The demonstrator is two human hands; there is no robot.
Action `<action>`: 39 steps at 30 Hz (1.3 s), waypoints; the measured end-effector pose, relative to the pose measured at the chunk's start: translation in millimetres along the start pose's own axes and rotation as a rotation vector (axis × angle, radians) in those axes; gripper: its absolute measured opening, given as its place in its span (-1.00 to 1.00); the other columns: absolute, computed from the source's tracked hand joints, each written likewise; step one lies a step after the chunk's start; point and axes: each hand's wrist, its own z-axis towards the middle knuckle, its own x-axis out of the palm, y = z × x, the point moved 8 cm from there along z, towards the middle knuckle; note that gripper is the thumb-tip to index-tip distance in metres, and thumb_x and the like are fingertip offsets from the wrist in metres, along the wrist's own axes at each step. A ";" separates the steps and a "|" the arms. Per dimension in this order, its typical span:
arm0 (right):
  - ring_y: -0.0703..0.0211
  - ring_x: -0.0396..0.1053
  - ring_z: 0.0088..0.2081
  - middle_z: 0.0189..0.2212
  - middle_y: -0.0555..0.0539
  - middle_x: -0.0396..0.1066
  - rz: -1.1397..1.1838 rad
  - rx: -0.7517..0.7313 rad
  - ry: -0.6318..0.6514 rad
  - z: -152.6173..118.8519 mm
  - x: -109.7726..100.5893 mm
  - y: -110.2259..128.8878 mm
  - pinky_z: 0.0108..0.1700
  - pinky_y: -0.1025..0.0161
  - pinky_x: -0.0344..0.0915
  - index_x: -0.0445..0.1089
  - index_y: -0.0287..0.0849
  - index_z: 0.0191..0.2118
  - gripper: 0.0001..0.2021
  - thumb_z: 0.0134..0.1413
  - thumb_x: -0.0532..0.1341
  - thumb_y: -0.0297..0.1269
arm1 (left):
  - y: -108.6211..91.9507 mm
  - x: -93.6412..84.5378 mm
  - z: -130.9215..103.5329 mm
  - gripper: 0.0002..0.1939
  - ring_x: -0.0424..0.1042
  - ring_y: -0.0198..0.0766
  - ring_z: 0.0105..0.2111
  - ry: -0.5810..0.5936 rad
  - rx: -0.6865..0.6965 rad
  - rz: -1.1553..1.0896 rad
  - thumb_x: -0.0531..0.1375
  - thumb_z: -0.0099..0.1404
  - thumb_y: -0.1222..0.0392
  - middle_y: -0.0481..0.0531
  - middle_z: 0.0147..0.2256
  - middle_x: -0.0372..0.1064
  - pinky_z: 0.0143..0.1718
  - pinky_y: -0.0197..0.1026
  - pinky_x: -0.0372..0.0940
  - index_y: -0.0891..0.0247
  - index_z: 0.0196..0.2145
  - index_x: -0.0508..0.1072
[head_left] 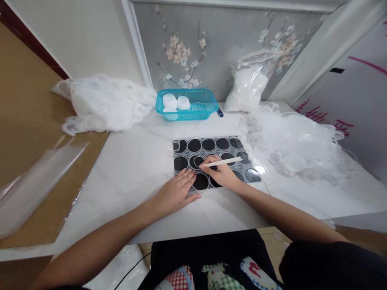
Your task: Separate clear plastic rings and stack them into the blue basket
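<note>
A flat sheet (208,145) with rows of black ovals ringed in pale grey lies on the white table in front of me. My left hand (178,189) rests flat on its lower left corner, fingers stretched out. In my right hand (222,173) is a slim white stick, like a pen or tool handle (228,160), pinched between thumb and fingers. Its lower end is over an oval in the middle row, left of centre; a thin pale curve shows on that oval. Whether the tip touches the sheet I cannot tell.
Behind the sheet stands a turquoise plastic basket (208,114) with several white rolls (183,103). Heaps of clear rings lie left (111,104) and right (296,141). A filled clear bag (248,86) leans on the wall. Plastic sleeves (42,185) lie on cardboard at left.
</note>
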 end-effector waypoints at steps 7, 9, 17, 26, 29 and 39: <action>0.01 0.36 -0.13 -0.34 -0.07 0.48 -0.032 -0.019 0.005 -2.1 1.8 0.3 -0.01 0.01 0.29 0.43 -0.05 -0.36 -0.80 0.23 0.15 -0.13 | -2.9 1.2 1.1 -0.32 0.20 0.00 0.24 0.007 0.014 0.017 -0.07 0.42 -0.20 0.36 0.20 0.23 0.29 0.04 0.06 0.50 0.16 0.31; 0.00 0.37 -0.11 -0.33 -0.08 0.49 -0.056 -0.024 0.007 -2.6 2.4 1.5 0.00 -0.01 0.30 0.43 -0.04 -0.34 -0.82 0.23 0.15 -0.17 | -1.1 3.2 0.6 -0.32 0.17 -0.01 0.25 0.004 0.000 0.003 -0.06 0.41 -0.22 0.35 0.21 0.20 0.29 0.03 0.06 0.46 0.17 0.30; -0.17 0.14 0.25 -0.06 -0.11 0.53 -0.474 -0.356 0.078 -27.5 21.4 28.7 0.24 -0.26 0.04 0.44 -0.07 -0.20 -0.85 0.24 0.12 -0.36 | 2.9 8.6 0.1 -0.26 0.14 0.03 0.27 0.024 -0.010 -0.027 -0.04 0.39 -0.24 0.38 0.23 0.17 0.30 0.05 0.06 0.50 0.21 0.24; -0.06 0.44 -0.07 -0.40 -0.07 0.52 -0.047 0.023 -0.412 44.2 -63.2 -16.8 0.15 -0.17 0.17 0.38 -0.13 -0.44 -0.92 0.04 0.20 -0.30 | 4.9 6.7 -2.7 -0.12 0.05 -0.02 0.31 0.130 -0.030 -0.148 0.03 0.28 -0.38 0.32 0.27 0.08 0.35 0.02 -0.09 0.44 0.25 0.20; 0.00 0.50 -0.19 -0.44 -0.06 0.47 0.243 0.238 -0.630 53.7 -98.2 -49.8 -0.12 0.04 0.35 0.26 -0.13 -0.46 -0.78 0.08 0.15 -0.11 | 7.3 3.5 -4.8 -0.19 0.08 -0.08 0.30 0.117 -0.034 -0.165 0.00 0.32 -0.34 0.26 0.27 0.09 0.35 0.00 -0.07 0.38 0.25 0.21; -0.13 0.29 0.01 -0.29 -0.10 0.53 -0.218 0.019 -0.197 -26.2 -60.4 -13.7 0.10 -0.17 0.18 0.47 0.00 -0.35 -0.81 0.19 0.15 -0.13 | -13.6 -32.6 11.7 -0.29 0.21 -0.03 0.23 -0.148 0.136 0.062 -0.02 0.43 -0.16 0.29 0.20 0.24 0.24 0.04 0.16 0.42 0.31 -0.01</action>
